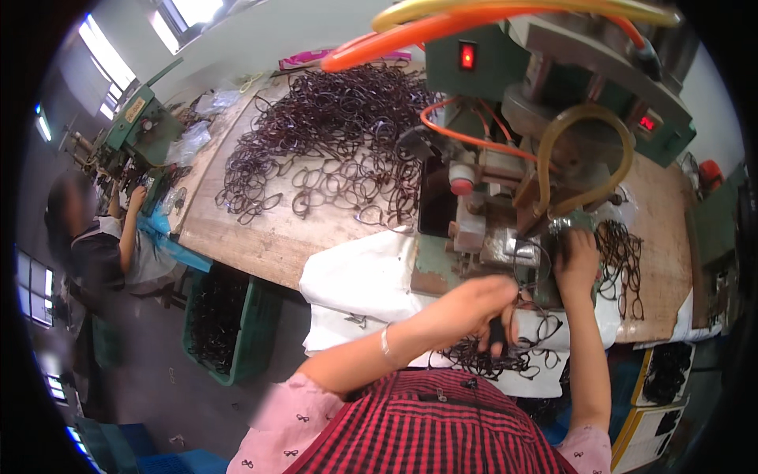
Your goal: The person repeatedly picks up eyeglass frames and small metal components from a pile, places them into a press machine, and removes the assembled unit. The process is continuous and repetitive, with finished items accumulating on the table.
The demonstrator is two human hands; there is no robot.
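Note:
My left hand (488, 306) is closed in front of the press, with a dark eyeglass frame (543, 272) rising from its fingertips toward the metal fixture (508, 246). Something black shows at its lower fingers; I cannot tell what. My right hand (578, 259) is at the right side of the fixture, fingers curled by a dark part of the green machine (466, 99). Whatever it grips is hidden. Below my left hand, several dark eyeglass frames (482, 359) lie on white cloth across my lap.
A large heap of dark eyeglass frames (347, 118) covers the wooden table (237, 249). More frames (622, 261) lie right of the machine. Orange and yellow hoses loop overhead. A green crate (230, 371) stands on the floor at left. Another person (91, 245) works at a machine beyond.

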